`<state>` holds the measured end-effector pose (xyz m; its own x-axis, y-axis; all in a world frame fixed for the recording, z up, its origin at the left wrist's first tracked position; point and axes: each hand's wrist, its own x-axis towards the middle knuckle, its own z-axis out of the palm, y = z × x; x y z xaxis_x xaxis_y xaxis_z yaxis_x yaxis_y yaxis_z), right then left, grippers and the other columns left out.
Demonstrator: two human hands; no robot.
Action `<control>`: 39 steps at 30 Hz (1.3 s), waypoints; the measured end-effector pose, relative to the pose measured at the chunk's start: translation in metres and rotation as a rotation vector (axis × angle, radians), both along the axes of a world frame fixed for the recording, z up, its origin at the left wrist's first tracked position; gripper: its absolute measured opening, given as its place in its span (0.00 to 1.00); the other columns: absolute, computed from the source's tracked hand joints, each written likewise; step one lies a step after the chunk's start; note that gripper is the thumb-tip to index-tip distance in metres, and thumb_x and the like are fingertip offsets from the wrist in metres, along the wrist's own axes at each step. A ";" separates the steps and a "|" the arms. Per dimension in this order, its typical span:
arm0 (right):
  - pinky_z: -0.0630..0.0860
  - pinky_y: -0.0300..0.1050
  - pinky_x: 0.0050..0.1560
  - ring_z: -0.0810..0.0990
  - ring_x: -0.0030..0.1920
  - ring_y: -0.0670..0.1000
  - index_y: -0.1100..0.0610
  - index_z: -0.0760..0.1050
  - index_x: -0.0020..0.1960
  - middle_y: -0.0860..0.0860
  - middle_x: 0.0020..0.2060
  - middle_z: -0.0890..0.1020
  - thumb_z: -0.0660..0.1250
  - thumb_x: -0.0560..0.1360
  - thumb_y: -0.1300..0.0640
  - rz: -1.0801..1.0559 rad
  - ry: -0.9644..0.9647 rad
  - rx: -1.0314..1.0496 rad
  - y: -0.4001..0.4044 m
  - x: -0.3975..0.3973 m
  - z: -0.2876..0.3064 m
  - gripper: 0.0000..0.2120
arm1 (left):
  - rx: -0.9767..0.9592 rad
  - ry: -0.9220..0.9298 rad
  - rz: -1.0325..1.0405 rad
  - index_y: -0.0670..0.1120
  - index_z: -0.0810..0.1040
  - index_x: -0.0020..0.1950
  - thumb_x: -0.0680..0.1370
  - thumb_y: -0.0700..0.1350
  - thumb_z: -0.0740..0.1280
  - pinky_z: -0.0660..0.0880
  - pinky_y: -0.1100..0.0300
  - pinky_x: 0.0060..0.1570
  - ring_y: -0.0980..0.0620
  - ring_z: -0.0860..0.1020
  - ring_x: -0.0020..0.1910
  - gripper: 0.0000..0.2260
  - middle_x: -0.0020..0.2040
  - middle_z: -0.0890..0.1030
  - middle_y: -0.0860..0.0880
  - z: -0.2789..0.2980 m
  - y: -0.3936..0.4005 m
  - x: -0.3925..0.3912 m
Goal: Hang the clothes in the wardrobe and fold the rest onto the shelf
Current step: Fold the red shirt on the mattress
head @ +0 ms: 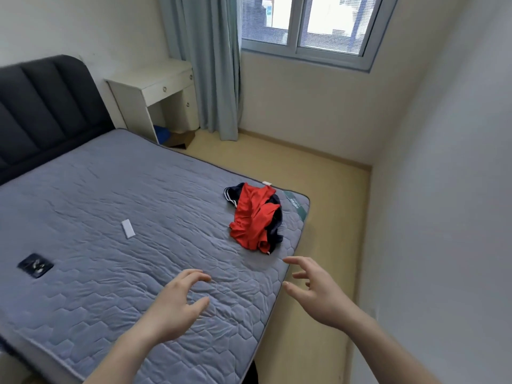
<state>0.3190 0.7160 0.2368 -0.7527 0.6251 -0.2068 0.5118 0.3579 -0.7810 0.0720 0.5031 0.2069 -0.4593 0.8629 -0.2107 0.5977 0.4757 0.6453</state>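
A crumpled red garment (250,217) lies on top of a dark navy garment with white stripes (231,194), near the far right corner of the grey quilted mattress (110,189). My left hand (173,303) hovers over the mattress, short of the pile, with loosely spread fingers holding nothing. My right hand (313,289) reaches forward past the mattress's right edge, fingers spread and empty, just below the pile. Neither hand touches the clothes. No wardrobe or shelf is in view.
A white remote-like object (128,228) and a dark packet (35,265) lie on the mattress. A dark padded headboard (41,106) stands at the left. A white desk (155,90), a curtain (213,65) and a window (304,26) are behind. Bare floor (327,195) runs along the right wall.
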 end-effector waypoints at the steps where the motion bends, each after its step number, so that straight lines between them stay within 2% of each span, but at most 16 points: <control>1: 0.73 0.30 0.51 0.75 0.61 0.35 0.39 0.69 0.69 0.34 0.63 0.71 0.69 0.79 0.47 0.006 -0.016 0.001 0.016 -0.008 -0.005 0.20 | -0.010 -0.003 0.018 0.59 0.76 0.63 0.78 0.49 0.72 0.60 0.77 0.58 0.67 0.70 0.62 0.15 0.63 0.71 0.65 -0.008 0.015 -0.010; 9: 0.75 0.30 0.44 0.74 0.60 0.35 0.41 0.70 0.69 0.37 0.64 0.71 0.68 0.80 0.48 0.028 -0.168 -0.037 0.133 -0.072 -0.035 0.19 | -0.103 -0.068 0.029 0.55 0.76 0.66 0.79 0.50 0.70 0.65 0.69 0.61 0.59 0.74 0.64 0.16 0.65 0.72 0.60 -0.045 0.146 -0.073; 13: 0.76 0.36 0.52 0.76 0.62 0.41 0.44 0.70 0.71 0.39 0.65 0.72 0.67 0.80 0.49 0.028 -0.221 -0.097 0.175 -0.103 -0.058 0.20 | -0.127 -0.116 0.047 0.55 0.76 0.66 0.79 0.51 0.69 0.66 0.66 0.64 0.58 0.72 0.67 0.16 0.67 0.71 0.59 -0.060 0.191 -0.088; 15: 0.77 0.38 0.55 0.76 0.62 0.42 0.44 0.69 0.72 0.40 0.66 0.72 0.67 0.80 0.49 0.061 -0.262 -0.126 0.196 -0.120 -0.075 0.21 | -0.140 -0.154 0.089 0.55 0.76 0.65 0.79 0.51 0.69 0.70 0.62 0.65 0.58 0.75 0.64 0.15 0.67 0.72 0.59 -0.070 0.205 -0.095; 18: 0.77 0.37 0.54 0.76 0.61 0.44 0.45 0.69 0.72 0.42 0.66 0.72 0.67 0.80 0.50 0.147 -0.332 -0.142 0.234 -0.145 -0.100 0.22 | -0.160 -0.200 0.208 0.57 0.76 0.64 0.79 0.51 0.69 0.71 0.63 0.59 0.58 0.78 0.57 0.14 0.66 0.71 0.59 -0.088 0.214 -0.104; 20: 0.79 0.43 0.57 0.77 0.62 0.46 0.46 0.69 0.72 0.43 0.65 0.72 0.68 0.79 0.50 0.210 -0.364 -0.150 0.263 -0.165 -0.117 0.22 | -0.185 -0.210 0.302 0.57 0.75 0.64 0.79 0.52 0.69 0.69 0.64 0.59 0.58 0.76 0.59 0.14 0.66 0.71 0.59 -0.102 0.218 -0.110; 22: 0.80 0.47 0.58 0.76 0.62 0.47 0.46 0.69 0.71 0.44 0.64 0.71 0.68 0.79 0.52 0.275 -0.397 -0.155 0.293 -0.187 -0.135 0.22 | -0.221 -0.214 0.400 0.56 0.76 0.65 0.79 0.52 0.69 0.70 0.60 0.63 0.57 0.74 0.64 0.15 0.67 0.72 0.58 -0.114 0.222 -0.114; 25: 0.80 0.50 0.57 0.75 0.60 0.46 0.47 0.70 0.71 0.44 0.61 0.70 0.67 0.78 0.54 0.388 -0.454 -0.132 0.344 -0.226 -0.164 0.23 | -0.279 -0.248 0.555 0.56 0.76 0.64 0.79 0.50 0.68 0.71 0.57 0.65 0.54 0.76 0.63 0.13 0.68 0.72 0.56 -0.128 0.239 -0.114; 28: 0.76 0.43 0.59 0.74 0.59 0.45 0.48 0.70 0.72 0.46 0.65 0.70 0.66 0.76 0.57 0.518 -0.522 -0.072 0.388 -0.267 -0.200 0.25 | -0.313 -0.292 0.683 0.55 0.77 0.64 0.80 0.49 0.68 0.68 0.59 0.66 0.55 0.73 0.67 0.12 0.68 0.72 0.56 -0.144 0.263 -0.110; 30: 0.71 0.38 0.59 0.75 0.62 0.48 0.49 0.70 0.72 0.49 0.68 0.71 0.66 0.75 0.58 0.602 -0.547 -0.016 0.409 -0.295 -0.229 0.25 | -0.308 -0.313 0.752 0.55 0.76 0.63 0.80 0.48 0.68 0.68 0.61 0.65 0.56 0.73 0.68 0.12 0.67 0.72 0.57 -0.160 0.280 -0.111; 31: 0.70 0.38 0.59 0.75 0.64 0.50 0.50 0.70 0.73 0.50 0.69 0.70 0.66 0.75 0.58 0.638 -0.562 0.013 0.419 -0.310 -0.247 0.26 | -0.308 -0.324 0.779 0.56 0.76 0.63 0.80 0.48 0.68 0.67 0.63 0.63 0.57 0.72 0.67 0.11 0.67 0.72 0.58 -0.168 0.289 -0.112; 34: 0.69 0.45 0.66 0.70 0.69 0.57 0.51 0.69 0.75 0.52 0.73 0.67 0.64 0.76 0.57 0.754 -0.658 0.127 0.441 -0.349 -0.305 0.27 | -0.326 -0.386 0.833 0.58 0.75 0.61 0.81 0.48 0.68 0.65 0.66 0.60 0.60 0.74 0.63 0.10 0.64 0.71 0.62 -0.198 0.313 -0.117; 36: 0.67 0.50 0.71 0.63 0.74 0.61 0.50 0.71 0.74 0.55 0.78 0.61 0.63 0.76 0.56 0.826 -0.732 0.196 0.451 -0.373 -0.347 0.26 | -0.340 -0.426 0.866 0.60 0.75 0.60 0.81 0.49 0.68 0.68 0.66 0.56 0.60 0.77 0.57 0.10 0.63 0.70 0.64 -0.223 0.323 -0.121; 38: 0.65 0.57 0.73 0.55 0.79 0.62 0.48 0.75 0.71 0.54 0.81 0.55 0.62 0.76 0.56 0.891 -0.808 0.255 0.456 -0.395 -0.386 0.23 | -0.357 -0.461 0.881 0.62 0.74 0.59 0.81 0.51 0.67 0.68 0.72 0.48 0.62 0.79 0.49 0.10 0.62 0.69 0.68 -0.250 0.331 -0.125; 39: 0.64 0.60 0.74 0.51 0.80 0.61 0.47 0.76 0.70 0.54 0.82 0.52 0.61 0.76 0.57 0.919 -0.844 0.278 0.458 -0.403 -0.405 0.23 | -0.365 -0.481 0.883 0.63 0.74 0.59 0.81 0.52 0.67 0.67 0.74 0.47 0.62 0.79 0.48 0.09 0.62 0.68 0.69 -0.265 0.334 -0.127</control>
<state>-0.0842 1.1741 -0.1686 -0.6287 0.0461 -0.7763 0.2885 0.9408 -0.1778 -0.0554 0.8375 -0.0577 -0.6906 0.1135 -0.7143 -0.3323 0.8274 0.4528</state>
